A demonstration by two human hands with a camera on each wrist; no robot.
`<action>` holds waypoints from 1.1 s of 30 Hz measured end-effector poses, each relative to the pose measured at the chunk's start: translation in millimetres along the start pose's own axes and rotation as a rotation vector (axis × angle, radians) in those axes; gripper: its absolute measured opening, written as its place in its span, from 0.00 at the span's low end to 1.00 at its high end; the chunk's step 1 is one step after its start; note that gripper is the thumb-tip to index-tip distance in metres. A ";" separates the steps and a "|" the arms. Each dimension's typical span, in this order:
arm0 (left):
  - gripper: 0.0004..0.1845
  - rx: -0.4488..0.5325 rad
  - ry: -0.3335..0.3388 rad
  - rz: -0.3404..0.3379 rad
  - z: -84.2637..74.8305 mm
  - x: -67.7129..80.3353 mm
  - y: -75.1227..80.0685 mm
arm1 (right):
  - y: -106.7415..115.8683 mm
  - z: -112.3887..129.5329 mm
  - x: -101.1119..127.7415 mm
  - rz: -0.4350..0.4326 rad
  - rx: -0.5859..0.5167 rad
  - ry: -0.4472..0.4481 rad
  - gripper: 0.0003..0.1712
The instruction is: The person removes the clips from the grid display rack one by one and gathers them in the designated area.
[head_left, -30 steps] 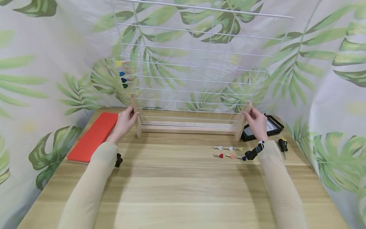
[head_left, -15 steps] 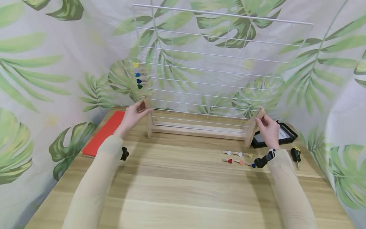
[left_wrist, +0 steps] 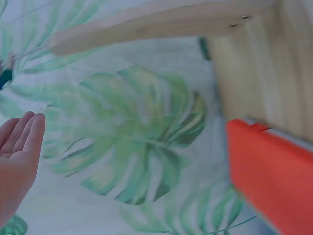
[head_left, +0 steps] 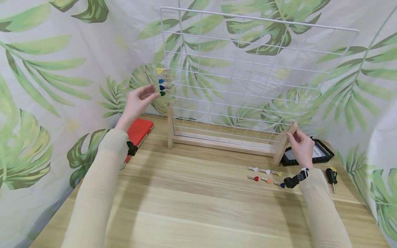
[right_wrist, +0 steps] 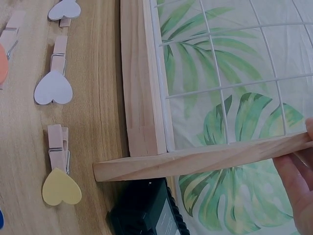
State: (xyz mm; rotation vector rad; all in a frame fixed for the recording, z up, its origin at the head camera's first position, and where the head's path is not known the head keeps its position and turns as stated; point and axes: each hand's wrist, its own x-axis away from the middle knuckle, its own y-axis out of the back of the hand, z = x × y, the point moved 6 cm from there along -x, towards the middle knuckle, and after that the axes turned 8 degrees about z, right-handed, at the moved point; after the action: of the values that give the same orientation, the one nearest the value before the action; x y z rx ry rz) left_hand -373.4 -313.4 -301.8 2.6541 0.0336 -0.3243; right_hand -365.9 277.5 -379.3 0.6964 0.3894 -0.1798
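left hand [head_left: 138,101]: raised, fingers loosely spread, holding nothing, just beside heart clips [head_left: 161,82] on grid's left edge, at 10 o'clock | right hand [head_left: 300,144]: pinched the wooden stand's right foot [head_left: 283,143], at 3 o'clock | wire grid rack [head_left: 248,75]: upright at table's [head_left: 198,206] far edge, 12 o'clock | loose clips [head_left: 265,175]: 4 o'clock of rack

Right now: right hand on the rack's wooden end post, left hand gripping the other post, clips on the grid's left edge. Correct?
Not quite. The left hand has no grip on its post; the head view shows it open in the air beside the heart clips on the wire grid. The right hand does hold its post.
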 end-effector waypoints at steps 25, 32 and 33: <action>0.21 0.017 -0.125 -0.072 -71.6 -30.1 22.4 | -0.2 0.9 -0.7 -0.038 -0.009 0.039 0.12; 0.19 -0.015 -0.129 -0.092 -75.1 -30.0 20.0 | -1.4 0.6 -0.7 -0.022 -0.013 0.021 0.15; 0.19 -0.015 -0.128 -0.097 -75.2 -30.3 19.8 | -1.0 0.1 -0.6 -0.022 -0.014 0.019 0.16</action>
State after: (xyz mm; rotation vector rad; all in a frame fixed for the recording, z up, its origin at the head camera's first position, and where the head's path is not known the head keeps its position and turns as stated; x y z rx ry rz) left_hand -384.6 -296.3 -220.8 2.6166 0.1233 -0.5231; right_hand -366.7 276.7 -379.5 0.6802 0.4161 -0.1916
